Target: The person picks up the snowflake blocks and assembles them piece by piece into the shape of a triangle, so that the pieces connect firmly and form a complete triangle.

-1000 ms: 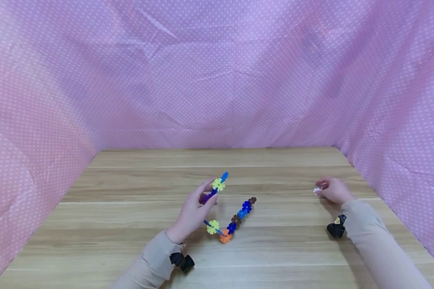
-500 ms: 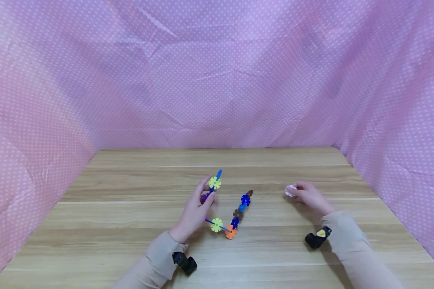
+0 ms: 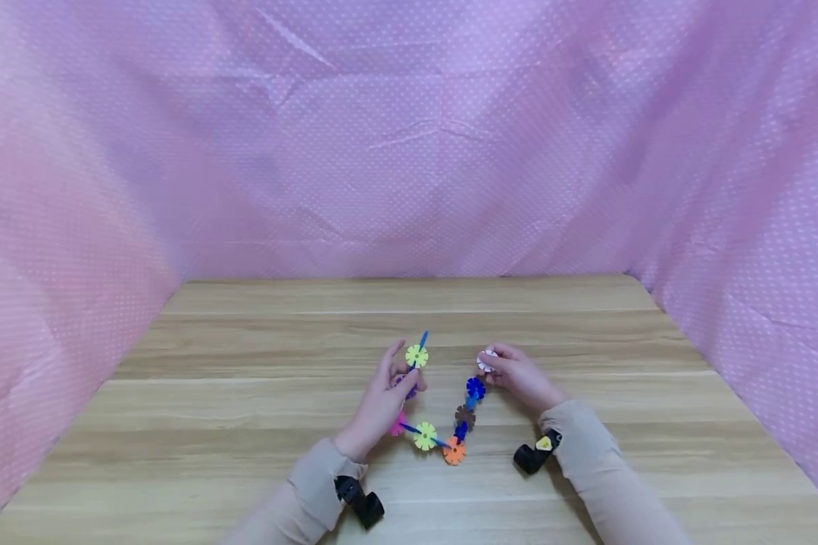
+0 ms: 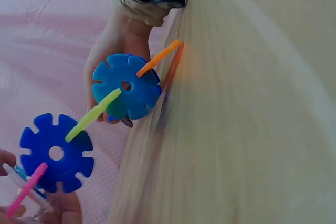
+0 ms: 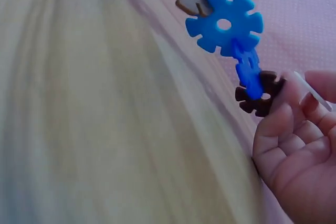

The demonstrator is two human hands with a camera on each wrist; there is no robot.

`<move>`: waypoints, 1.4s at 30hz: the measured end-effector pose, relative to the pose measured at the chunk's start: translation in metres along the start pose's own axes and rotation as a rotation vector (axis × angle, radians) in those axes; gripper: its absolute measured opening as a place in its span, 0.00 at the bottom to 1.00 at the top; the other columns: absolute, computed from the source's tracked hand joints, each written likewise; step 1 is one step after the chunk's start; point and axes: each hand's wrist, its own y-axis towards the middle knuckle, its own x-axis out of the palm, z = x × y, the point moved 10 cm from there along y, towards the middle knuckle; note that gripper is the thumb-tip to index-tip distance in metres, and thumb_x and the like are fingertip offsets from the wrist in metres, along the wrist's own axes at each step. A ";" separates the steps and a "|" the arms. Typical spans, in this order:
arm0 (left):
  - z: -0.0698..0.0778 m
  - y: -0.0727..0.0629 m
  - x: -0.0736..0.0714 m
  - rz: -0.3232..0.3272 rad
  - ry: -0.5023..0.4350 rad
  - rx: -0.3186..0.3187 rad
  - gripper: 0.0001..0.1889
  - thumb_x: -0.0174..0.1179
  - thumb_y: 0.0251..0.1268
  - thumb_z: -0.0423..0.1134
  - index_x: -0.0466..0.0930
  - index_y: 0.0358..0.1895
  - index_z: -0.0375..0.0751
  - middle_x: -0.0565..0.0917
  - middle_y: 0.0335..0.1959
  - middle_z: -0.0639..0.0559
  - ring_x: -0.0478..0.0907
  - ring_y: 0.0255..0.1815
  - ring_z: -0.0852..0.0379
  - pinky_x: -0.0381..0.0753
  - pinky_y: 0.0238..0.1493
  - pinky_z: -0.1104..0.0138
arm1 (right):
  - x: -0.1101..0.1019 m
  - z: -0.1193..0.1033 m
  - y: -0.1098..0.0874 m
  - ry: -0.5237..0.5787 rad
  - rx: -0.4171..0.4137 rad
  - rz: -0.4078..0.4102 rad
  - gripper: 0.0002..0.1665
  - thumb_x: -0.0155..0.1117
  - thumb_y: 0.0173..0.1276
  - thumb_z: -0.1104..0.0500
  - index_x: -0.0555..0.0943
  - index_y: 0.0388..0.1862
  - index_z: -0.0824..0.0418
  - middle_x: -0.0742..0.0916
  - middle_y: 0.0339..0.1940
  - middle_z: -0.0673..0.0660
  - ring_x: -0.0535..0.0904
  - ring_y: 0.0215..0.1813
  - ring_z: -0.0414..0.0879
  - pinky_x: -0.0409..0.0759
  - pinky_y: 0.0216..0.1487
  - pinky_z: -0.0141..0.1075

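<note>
A chain of slotted flower-shaped plastic discs bends in a U between the hands in the head view. My left hand grips its left side near a purple disc, thumb over the chain. A yellow disc and a light blue one stick out beyond those fingers. The orange disc forms the bottom of the bend. My right hand pinches a white disc, seen edge-on in the right wrist view. Right at its fingertips is the chain's brown end disc, joined to a dark blue one.
A wooden table lies under both hands. Pink dotted cloth hangs behind it and along both sides. Each wrist carries a black camera, the left one and the right one, low over the tabletop.
My right hand has carried the white disc leftward from the table's right side to the chain's brown end. The left hand has shifted slightly right and nearer with the chain.
</note>
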 end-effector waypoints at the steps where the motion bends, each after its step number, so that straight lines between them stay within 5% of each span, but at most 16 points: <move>1: -0.003 0.000 0.002 -0.014 -0.001 -0.017 0.31 0.51 0.71 0.39 0.50 0.73 0.41 0.80 0.43 0.39 0.79 0.42 0.51 0.77 0.45 0.64 | 0.000 -0.001 0.001 0.007 0.003 0.017 0.07 0.52 0.72 0.59 0.73 0.33 0.59 0.77 0.29 0.47 0.71 0.30 0.36 0.73 0.34 0.26; 5: -0.010 -0.003 0.015 -0.131 0.054 -0.070 0.32 0.55 0.68 0.41 0.54 0.72 0.41 0.80 0.44 0.41 0.78 0.40 0.54 0.77 0.39 0.66 | 0.004 -0.009 0.001 -0.011 0.003 0.072 0.08 0.54 0.71 0.58 0.75 0.34 0.62 0.76 0.25 0.45 0.69 0.28 0.36 0.70 0.31 0.25; 8: -0.010 -0.005 0.023 -0.184 0.062 -0.080 0.31 0.54 0.69 0.43 0.57 0.71 0.40 0.80 0.46 0.41 0.79 0.43 0.53 0.78 0.44 0.65 | 0.009 -0.021 -0.001 -0.140 -0.013 0.092 0.17 0.56 0.71 0.55 0.77 0.45 0.70 0.78 0.26 0.48 0.70 0.27 0.36 0.71 0.30 0.26; 12: -0.002 -0.005 0.025 -0.154 0.034 -0.039 0.27 0.51 0.71 0.44 0.61 0.69 0.38 0.82 0.47 0.39 0.81 0.45 0.49 0.80 0.44 0.66 | 0.022 -0.041 -0.004 -0.314 -0.069 0.109 0.22 0.55 0.72 0.54 0.77 0.54 0.71 0.78 0.24 0.51 0.70 0.25 0.37 0.70 0.28 0.28; 18: 0.012 -0.005 0.021 -0.091 0.139 0.055 0.22 0.51 0.72 0.43 0.70 0.65 0.39 0.80 0.40 0.44 0.72 0.30 0.59 0.72 0.31 0.72 | 0.046 -0.063 -0.013 -0.402 -0.146 0.078 0.20 0.48 0.75 0.58 0.75 0.58 0.70 0.77 0.26 0.56 0.69 0.27 0.41 0.68 0.27 0.27; 23: 0.013 -0.005 0.020 -0.093 0.159 0.066 0.21 0.51 0.72 0.43 0.71 0.63 0.39 0.78 0.37 0.46 0.68 0.28 0.61 0.70 0.30 0.73 | 0.054 -0.070 -0.018 -0.430 -0.179 0.079 0.19 0.50 0.74 0.61 0.74 0.59 0.68 0.83 0.37 0.64 0.75 0.35 0.45 0.75 0.35 0.27; 32: 0.011 -0.003 0.020 -0.101 0.150 0.043 0.21 0.51 0.72 0.43 0.71 0.64 0.40 0.73 0.25 0.48 0.59 0.14 0.65 0.65 0.20 0.71 | 0.053 -0.069 -0.019 -0.382 -0.151 0.153 0.11 0.56 0.70 0.63 0.71 0.48 0.67 0.82 0.25 0.58 0.71 0.24 0.39 0.66 0.23 0.27; 42: 0.006 -0.001 0.021 -0.132 0.138 0.027 0.21 0.51 0.72 0.43 0.72 0.63 0.38 0.62 0.14 0.56 0.55 0.12 0.63 0.56 0.14 0.73 | 0.051 -0.062 -0.015 -0.368 -0.151 0.165 0.10 0.55 0.72 0.61 0.72 0.47 0.66 0.77 0.20 0.54 0.66 0.20 0.39 0.62 0.21 0.27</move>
